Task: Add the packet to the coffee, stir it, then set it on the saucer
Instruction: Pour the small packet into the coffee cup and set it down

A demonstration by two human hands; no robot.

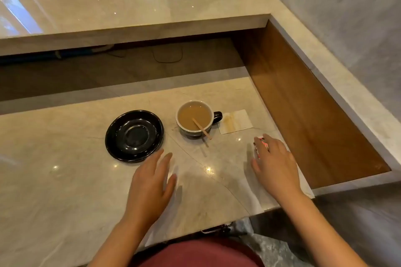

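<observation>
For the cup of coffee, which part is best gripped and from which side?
Probably the dark handle, approached from the right: it juts out toward the stained napkin, away from the saucer. The cup is nearly full, and the wooden stirrer leans over its near rim.

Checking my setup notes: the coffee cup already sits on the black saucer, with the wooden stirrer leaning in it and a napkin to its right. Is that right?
Not quite. In the head view the cup stands on the counter beside the empty saucer, to its right, not on it. The stirrer does lean in the cup, and the napkin lies to its right.
</observation>
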